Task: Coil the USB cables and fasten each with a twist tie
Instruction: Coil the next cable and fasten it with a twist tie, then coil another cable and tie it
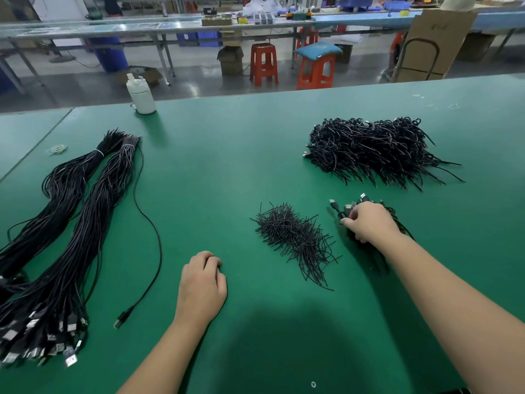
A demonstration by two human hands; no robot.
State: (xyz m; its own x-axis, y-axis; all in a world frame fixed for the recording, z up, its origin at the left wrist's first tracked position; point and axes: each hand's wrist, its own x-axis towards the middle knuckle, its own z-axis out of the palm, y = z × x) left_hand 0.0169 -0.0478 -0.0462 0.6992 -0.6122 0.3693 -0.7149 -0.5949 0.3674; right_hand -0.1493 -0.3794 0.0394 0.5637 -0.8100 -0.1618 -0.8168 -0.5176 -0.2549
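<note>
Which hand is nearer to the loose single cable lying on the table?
Left. The left hand rests just right of the loose cable; the right hand is far beyond, on coiled cables.

The coiled cable (369, 223) at the right is largely covered by the right hand (369, 221). The long cable bundles (65, 237) are cut off by the left edge.
</note>
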